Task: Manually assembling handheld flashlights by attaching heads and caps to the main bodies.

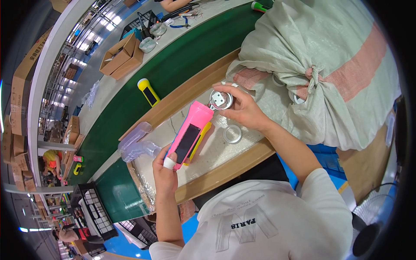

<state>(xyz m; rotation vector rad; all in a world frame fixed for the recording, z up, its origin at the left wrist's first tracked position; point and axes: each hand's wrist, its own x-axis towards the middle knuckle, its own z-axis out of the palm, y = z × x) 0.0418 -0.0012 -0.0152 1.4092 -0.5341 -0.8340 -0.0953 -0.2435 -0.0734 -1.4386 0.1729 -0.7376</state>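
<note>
My left hand (165,177) grips the lower end of a pink flashlight body (200,114) with a dark rectangular panel on its side. White wrapping covers the thumb tip. At the flashlight's wide end, my right hand (246,108) holds a round lamp head (220,100) with a white, dotted face between thumb and fingers. Thin wires appear to run between the head and the body. Partly hidden beneath the pink body is a yellow flashlight (203,139). A clear ring (232,134) lies on the work surface below my right hand.
Clear plastic sleeves (138,138) lie left of my hands. Beyond the cardboard edging, a yellow flashlight (148,92) rests on the green belt (182,65). A large tied woven sack (320,73) fills the right. An open cardboard box (122,57) and pliers (181,25) sit farther back.
</note>
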